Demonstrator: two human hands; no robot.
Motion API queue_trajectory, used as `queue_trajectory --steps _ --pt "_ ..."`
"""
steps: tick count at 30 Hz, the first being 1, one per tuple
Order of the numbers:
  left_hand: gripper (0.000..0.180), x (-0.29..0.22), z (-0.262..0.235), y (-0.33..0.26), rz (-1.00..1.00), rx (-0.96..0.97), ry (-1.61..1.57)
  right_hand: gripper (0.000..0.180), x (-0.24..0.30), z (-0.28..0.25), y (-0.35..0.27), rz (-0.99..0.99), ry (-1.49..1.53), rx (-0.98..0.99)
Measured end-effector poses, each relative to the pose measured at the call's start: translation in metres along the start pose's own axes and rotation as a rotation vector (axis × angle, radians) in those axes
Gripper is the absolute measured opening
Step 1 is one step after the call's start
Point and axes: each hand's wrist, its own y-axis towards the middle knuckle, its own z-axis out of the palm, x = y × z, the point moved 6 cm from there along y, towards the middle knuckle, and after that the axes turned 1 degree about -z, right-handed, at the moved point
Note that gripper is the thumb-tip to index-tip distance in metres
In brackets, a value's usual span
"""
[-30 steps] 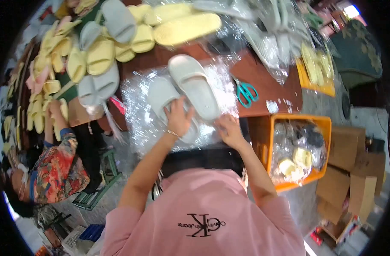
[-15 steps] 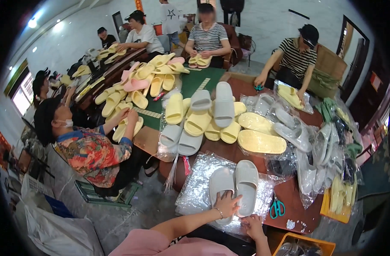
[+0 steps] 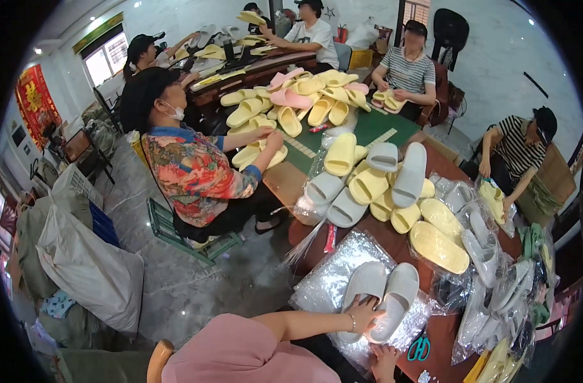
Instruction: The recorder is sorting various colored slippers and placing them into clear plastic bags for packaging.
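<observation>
While the left hand (image 3: 363, 314) lies flat with fingers spread and released on a pair of pale grey slippers (image 3: 381, 295), the right hand (image 3: 383, 359) sits at the lower rim, its fingers too hidden to tell. Both smooth, rounded foam slippers rest on crinkled clear plastic bags (image 3: 333, 276) near the desk (image 3: 393, 246) edge, teal scissors (image 3: 419, 348) just beside. Beyond, yellow slippers (image 3: 438, 246) crowd the brown top.

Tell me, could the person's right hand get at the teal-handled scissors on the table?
Probably yes: the right hand lies low beside the teal-handled scissors, with only bare brown table and crinkled clear plastic wrap between.
</observation>
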Motion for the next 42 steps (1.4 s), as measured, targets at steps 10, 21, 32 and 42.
queue_trajectory --steps 10,21,32,42 --pt "0.054 0.021 -0.013 0.013 0.031 -0.052 0.162 0.015 -0.033 0.033 -0.005 0.230 0.036 0.321" --pt "0.055 0.002 0.000 0.015 0.045 -0.042 0.098 0.009 -0.036 0.021 -0.052 0.759 0.042 -0.181" --pt "0.054 0.006 -0.002 0.015 0.071 -0.113 0.154 0.037 -0.064 0.073 -0.068 1.549 0.380 0.039" --pt "0.056 0.013 -0.006 0.013 0.105 -0.085 0.108 0.017 -0.048 0.109 -0.056 1.547 1.427 -0.598"
